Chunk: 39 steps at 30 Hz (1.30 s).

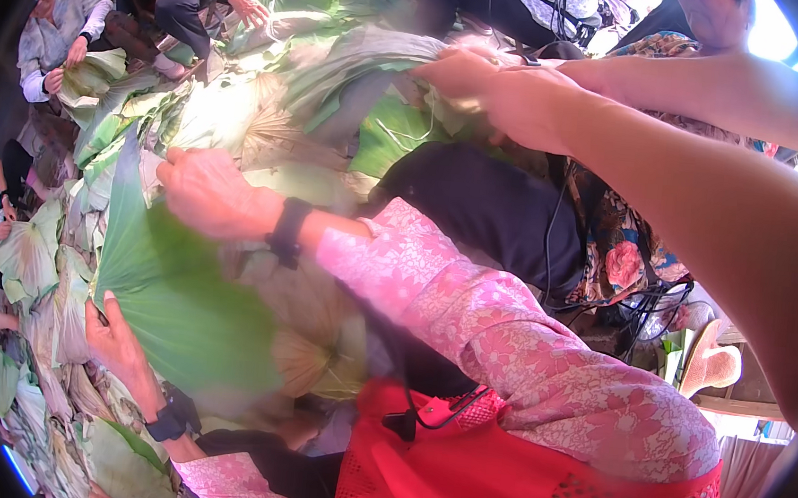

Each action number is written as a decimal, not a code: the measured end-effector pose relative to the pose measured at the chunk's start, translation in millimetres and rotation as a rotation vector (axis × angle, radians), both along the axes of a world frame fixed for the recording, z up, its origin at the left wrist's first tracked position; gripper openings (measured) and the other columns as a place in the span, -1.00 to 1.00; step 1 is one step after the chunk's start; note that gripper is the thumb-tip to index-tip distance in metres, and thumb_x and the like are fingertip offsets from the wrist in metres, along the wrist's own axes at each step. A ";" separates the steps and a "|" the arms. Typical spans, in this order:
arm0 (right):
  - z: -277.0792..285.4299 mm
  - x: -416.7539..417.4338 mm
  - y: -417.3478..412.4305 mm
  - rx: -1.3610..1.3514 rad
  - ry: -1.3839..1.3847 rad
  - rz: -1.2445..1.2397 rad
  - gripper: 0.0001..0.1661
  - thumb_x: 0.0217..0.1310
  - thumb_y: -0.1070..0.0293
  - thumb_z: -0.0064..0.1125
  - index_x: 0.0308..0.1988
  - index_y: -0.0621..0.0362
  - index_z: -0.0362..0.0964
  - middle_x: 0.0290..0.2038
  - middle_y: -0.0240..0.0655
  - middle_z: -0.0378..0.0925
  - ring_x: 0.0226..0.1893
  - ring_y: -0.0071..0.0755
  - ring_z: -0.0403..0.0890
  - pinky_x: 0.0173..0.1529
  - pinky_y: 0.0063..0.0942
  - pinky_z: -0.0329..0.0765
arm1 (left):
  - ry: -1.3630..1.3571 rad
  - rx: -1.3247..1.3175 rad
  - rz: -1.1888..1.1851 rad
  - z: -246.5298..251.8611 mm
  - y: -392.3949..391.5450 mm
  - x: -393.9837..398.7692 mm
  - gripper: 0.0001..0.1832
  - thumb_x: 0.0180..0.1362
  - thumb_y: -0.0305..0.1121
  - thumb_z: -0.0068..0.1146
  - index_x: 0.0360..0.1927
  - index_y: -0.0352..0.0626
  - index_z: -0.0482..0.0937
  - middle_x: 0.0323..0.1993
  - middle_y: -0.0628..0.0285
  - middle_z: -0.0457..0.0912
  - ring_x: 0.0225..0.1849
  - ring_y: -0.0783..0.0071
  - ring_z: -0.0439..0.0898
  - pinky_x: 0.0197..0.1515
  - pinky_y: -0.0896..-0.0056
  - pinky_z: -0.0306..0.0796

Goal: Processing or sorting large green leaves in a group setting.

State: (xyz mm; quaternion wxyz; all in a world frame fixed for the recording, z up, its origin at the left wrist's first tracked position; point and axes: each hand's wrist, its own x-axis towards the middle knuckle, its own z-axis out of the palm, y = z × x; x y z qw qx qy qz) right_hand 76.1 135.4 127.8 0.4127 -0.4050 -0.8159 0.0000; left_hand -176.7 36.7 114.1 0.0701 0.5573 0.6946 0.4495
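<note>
My right hand [211,193], in a pink floral sleeve with a black wristband, has its fingers curled around the upper edge of a large green lotus leaf [188,295]. The leaf spreads below that hand, its pointed edge rising at the left. At the leaf's lower left edge is my left hand [123,349], thumb and fingers touching the rim; whether they pinch it is not clear. Dry, brownish lotus leaves [323,345] lie behind and below the green one. A red mesh vest [479,469] and dark trousers show between my arms.
A neighbour's bare arms [695,197] reach in from the right, their blurred hands at a bundle of leaves [365,61]. Other people sit at the top and left, several handling leaves. Overlapping leaves [75,292] cover the left side. Cables [651,299] and a slipper [709,361] lie right.
</note>
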 end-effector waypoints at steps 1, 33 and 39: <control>1.3 0.2 -0.7 0.028 0.057 0.042 -0.88 -0.12 0.47 0.13 -0.46 0.25 0.37 -0.46 -0.08 0.41 -0.51 0.04 0.53 -0.45 -0.08 0.44 | -0.002 0.019 -0.002 0.6 -0.6 2.0 -0.68 0.34 -0.31 0.05 -0.05 -0.44 0.53 -0.31 0.12 0.63 -0.32 0.42 0.47 -0.16 0.39 0.39; -5.0 1.3 4.7 0.052 0.065 0.016 -0.85 -0.11 0.47 0.13 -0.41 0.26 0.40 -0.44 -0.12 0.44 -0.49 0.03 0.55 -0.43 -0.07 0.46 | -0.052 0.032 -0.013 -2.8 3.7 4.9 -0.63 0.34 -0.27 0.04 0.02 -0.41 0.54 -0.23 0.08 0.67 -0.29 0.38 0.53 -0.12 0.35 0.41; -0.8 2.3 8.2 -0.211 0.063 0.052 -0.86 0.01 0.40 0.07 -0.40 0.24 0.44 -0.38 -0.01 0.55 -0.34 0.12 0.61 -0.24 -0.07 0.56 | -0.018 -0.025 0.058 8.1 -10.2 4.6 -0.70 0.34 -0.25 0.07 -0.27 -0.37 0.49 -0.46 0.22 0.49 -0.44 0.45 0.35 -0.33 0.35 0.31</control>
